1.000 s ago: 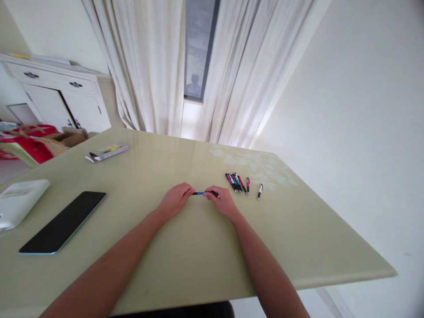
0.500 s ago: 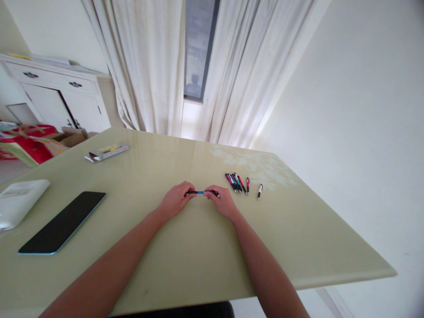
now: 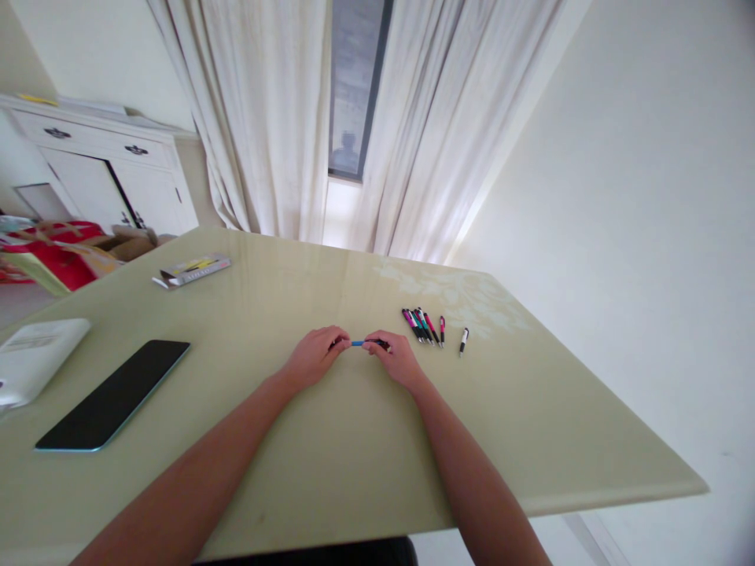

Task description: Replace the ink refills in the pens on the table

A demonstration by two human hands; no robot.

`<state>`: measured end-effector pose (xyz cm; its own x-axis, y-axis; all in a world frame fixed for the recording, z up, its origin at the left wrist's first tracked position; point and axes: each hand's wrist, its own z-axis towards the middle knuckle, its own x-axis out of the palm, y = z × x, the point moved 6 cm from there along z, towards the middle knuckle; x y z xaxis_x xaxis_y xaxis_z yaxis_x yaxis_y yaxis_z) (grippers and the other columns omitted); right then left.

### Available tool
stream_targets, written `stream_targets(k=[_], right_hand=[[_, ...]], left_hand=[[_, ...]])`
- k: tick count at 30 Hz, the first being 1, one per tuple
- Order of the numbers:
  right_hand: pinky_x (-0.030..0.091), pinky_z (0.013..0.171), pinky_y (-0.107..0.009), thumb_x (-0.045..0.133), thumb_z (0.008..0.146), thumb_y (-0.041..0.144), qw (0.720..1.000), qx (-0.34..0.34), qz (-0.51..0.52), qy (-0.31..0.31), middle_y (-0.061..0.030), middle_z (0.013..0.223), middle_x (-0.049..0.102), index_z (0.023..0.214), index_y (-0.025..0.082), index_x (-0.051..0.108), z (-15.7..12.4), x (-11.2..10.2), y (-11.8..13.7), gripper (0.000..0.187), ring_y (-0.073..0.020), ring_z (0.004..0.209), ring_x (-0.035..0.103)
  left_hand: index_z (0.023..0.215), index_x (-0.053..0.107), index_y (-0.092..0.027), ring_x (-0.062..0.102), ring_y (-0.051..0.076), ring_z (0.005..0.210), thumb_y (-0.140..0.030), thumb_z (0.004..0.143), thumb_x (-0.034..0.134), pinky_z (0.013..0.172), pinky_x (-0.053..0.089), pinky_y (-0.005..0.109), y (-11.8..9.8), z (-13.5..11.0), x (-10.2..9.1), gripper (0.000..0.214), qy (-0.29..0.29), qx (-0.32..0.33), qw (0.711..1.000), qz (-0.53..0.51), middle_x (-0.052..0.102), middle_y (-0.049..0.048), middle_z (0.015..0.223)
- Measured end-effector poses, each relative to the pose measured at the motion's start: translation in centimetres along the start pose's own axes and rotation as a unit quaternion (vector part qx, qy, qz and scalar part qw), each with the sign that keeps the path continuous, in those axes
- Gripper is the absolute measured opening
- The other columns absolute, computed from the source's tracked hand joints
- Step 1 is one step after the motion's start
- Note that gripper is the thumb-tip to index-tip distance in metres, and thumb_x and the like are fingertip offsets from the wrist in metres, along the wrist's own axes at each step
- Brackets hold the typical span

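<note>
A blue and black pen (image 3: 357, 343) lies level between my two hands, just over the table. My left hand (image 3: 318, 350) is closed around its left end, the fingers hiding the black part there. Thumb and fingers of my right hand (image 3: 396, 358) pinch the right end. Only the blue middle shows in the gap between the hands. To the right of my right hand lies a bunch of several pens (image 3: 421, 325) in purple, green, white and pink with black grips. A pink pen (image 3: 442, 331) and a white pen (image 3: 464, 341) lie singly beside the bunch.
An opened pen box (image 3: 193, 270) lies at the back left of the pale green table (image 3: 354, 456). A dark tablet (image 3: 115, 397) and a white packet (image 3: 40, 358) are on the left. Curtains (image 3: 265, 118) hang beyond the far edge, and a wall (image 3: 637, 196) stands at the right.
My left hand's fingers have closed further over the pen's left end, so its black part is now covered. The right hand and the other pens stay put.
</note>
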<state>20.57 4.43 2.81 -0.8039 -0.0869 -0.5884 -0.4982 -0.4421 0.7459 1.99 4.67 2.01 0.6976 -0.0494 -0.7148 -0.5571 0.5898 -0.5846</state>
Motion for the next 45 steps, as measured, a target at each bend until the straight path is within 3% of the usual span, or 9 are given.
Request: stream_targets(k=[6,9,11,18,24,30,36,40,45], right_hand=[[0.042,0.064,-0.025,0.063,0.093,0.038,1.000,0.002,-0.002,0.002,-0.0019,0.076,0.070,0.093,0.020,0.076,0.0,0.1,-0.1,0.022,-0.0161,0.068,0.058],[0.042,0.065,-0.026,0.063,0.094,0.038,1.000,0.001,-0.006,0.007,-0.0021,0.078,0.071,0.093,0.020,0.076,0.0,0.2,-0.2,0.022,-0.0163,0.070,0.059],[0.042,0.065,-0.026,0.062,0.094,0.037,1.000,-0.001,-0.007,0.009,-0.0021,0.080,0.072,0.094,0.021,0.076,0.0,0.2,-0.2,0.022,-0.0163,0.071,0.059],[0.042,0.066,-0.026,0.060,0.095,0.038,0.999,0.012,0.017,-0.034,-0.0030,0.083,0.073,0.095,0.019,0.076,0.2,-1.0,-0.9,0.025,-0.0162,0.071,0.058],[0.048,0.071,-0.028,0.061,0.093,0.046,0.993,0.023,0.094,-0.062,-0.0056,0.087,0.073,0.100,0.019,0.070,0.5,-1.4,-2.2,0.029,-0.0175,0.075,0.062],[0.051,0.086,-0.033,0.052,0.097,0.045,0.981,0.050,0.165,-0.088,-0.0084,0.103,0.075,0.108,0.022,0.058,0.5,-1.4,-2.6,0.026,-0.0190,0.092,0.066],[0.050,0.073,-0.031,0.062,0.090,0.039,0.989,0.070,0.003,-0.133,-0.0058,0.086,0.071,0.093,0.019,0.069,0.4,-2.0,-3.8,0.021,-0.0191,0.075,0.064],[0.047,0.070,-0.032,0.068,0.087,0.027,0.978,0.098,-0.135,-0.122,-0.0050,0.076,0.070,0.092,0.019,0.074,0.1,-2.1,-4.3,0.011,-0.0191,0.069,0.061],[0.047,0.075,-0.031,0.074,0.086,0.028,0.979,0.059,-0.160,-0.115,-0.0067,0.089,0.070,0.102,0.019,0.075,0.0,-1.8,-2.6,0.019,-0.0185,0.075,0.061]], left_hand=[[0.100,0.067,-0.021,0.062,0.023,0.087,-0.036,0.104,0.039,0.085,0.048,0.037,0.1,0.1,0.3,0.032,0.016,0.008,1.000,-0.002,0.068,0.0054,0.089],[0.112,0.067,-0.022,0.063,0.022,0.095,-0.033,0.103,0.043,0.088,0.049,0.036,-0.2,0.0,0.4,0.028,0.020,0.034,0.999,-0.022,0.067,0.0064,0.101],[0.110,0.068,-0.022,0.062,0.023,0.098,-0.028,0.103,0.041,0.090,0.049,0.037,-0.2,0.0,0.5,0.028,0.010,0.046,0.999,-0.006,0.066,0.0078,0.105],[0.102,0.059,-0.020,0.058,0.023,0.092,-0.023,0.104,0.033,0.088,0.046,0.040,1.4,0.1,0.2,0.026,-0.055,-0.016,0.997,0.052,0.065,0.0078,0.099],[0.102,0.054,-0.020,0.057,0.022,0.088,-0.024,0.103,0.032,0.086,0.046,0.040,1.6,0.0,-0.1,0.023,-0.074,-0.026,0.997,0.018,0.064,0.0064,0.093],[0.104,0.051,-0.022,0.061,0.022,0.090,-0.026,0.102,0.036,0.085,0.048,0.039,1.6,-0.1,-0.1,0.016,-0.081,-0.043,0.996,-0.016,0.065,0.0053,0.094],[0.107,0.053,-0.021,0.061,0.022,0.093,-0.025,0.102,0.037,0.087,0.048,0.038,1.0,-0.1,-0.3,0.017,-0.078,-0.029,0.996,-0.007,0.064,0.0057,0.097],[0.108,0.056,-0.021,0.060,0.023,0.100,-0.022,0.101,0.038,0.092,0.048,0.039,0.5,0.0,-0.5,0.020,-0.077,-0.008,0.997,0.005,0.065,0.0071,0.104],[0.105,0.061,-0.021,0.061,0.023,0.096,-0.029,0.102,0.042,0.088,0.048,0.038,0.2,0.0,-0.5,0.021,-0.061,-0.007,0.998,0.020,0.068,0.0058,0.101]])
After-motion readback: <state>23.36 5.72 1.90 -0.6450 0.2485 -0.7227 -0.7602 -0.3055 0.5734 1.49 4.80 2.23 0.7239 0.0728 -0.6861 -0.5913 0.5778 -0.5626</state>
